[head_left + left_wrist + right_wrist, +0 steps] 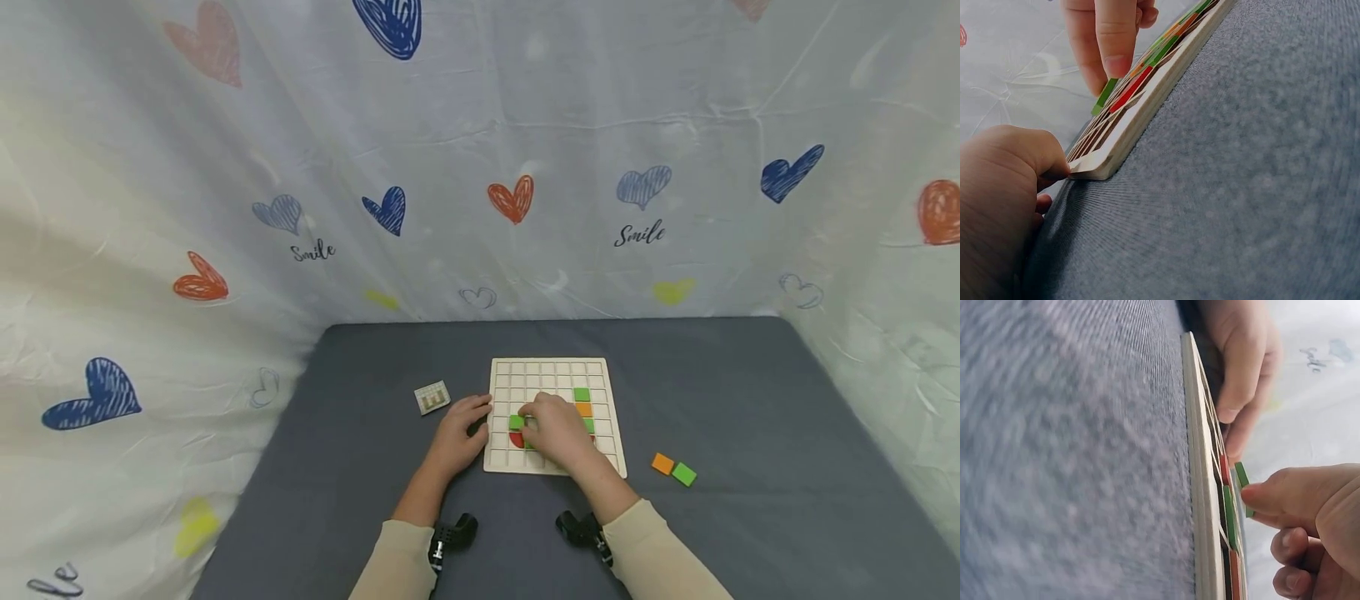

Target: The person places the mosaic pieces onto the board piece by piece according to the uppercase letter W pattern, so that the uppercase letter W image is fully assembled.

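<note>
A pale wooden grid board (525,379) lies on the dark table. My right hand (558,429) is over its middle, thumb and fingertips pinching a thin green tile (1241,475) that stands tilted close above the grid in the right wrist view. Beside it a red piece (1132,90) sits in the grid. On the board's right side are an orange tile (583,409) and a green tile (581,394); my right hand covers part of the rows. My left hand (456,437) rests against the left edge, its thumb at the near corner in the left wrist view.
Right of the board lie a loose orange tile (662,464) and a loose green tile (684,474). A small pale gridded piece (432,397) is left of the board. Behind the table hangs a white curtain (570,275) printed with hearts.
</note>
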Demonstrator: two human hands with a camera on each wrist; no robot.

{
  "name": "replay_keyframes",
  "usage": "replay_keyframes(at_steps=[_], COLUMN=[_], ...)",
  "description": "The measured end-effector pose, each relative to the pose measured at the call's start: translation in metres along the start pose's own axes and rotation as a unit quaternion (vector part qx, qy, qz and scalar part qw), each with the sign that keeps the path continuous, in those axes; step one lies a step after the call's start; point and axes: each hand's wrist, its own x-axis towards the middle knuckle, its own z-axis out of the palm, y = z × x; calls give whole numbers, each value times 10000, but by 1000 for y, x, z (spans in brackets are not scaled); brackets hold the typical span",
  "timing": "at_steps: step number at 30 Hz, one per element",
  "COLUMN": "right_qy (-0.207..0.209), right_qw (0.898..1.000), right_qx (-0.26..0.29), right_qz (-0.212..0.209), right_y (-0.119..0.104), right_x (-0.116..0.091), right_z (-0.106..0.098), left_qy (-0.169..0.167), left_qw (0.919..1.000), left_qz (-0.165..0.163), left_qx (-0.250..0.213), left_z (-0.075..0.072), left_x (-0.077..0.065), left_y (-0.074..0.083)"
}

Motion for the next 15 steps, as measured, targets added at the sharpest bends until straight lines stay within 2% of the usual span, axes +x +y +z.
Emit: replay_keyframes(at_steps=[15], right_qy=[-48], right_qw=[9996], right_qx=[-268], right_qz=[53], right_y=[2], right_x=[2], right_z=[7], left_qy=[-63], left_qw=[9999], left_qz=[-41], left_qx=[-101], left_z=[0], left_x=[0], left_y=[-1])
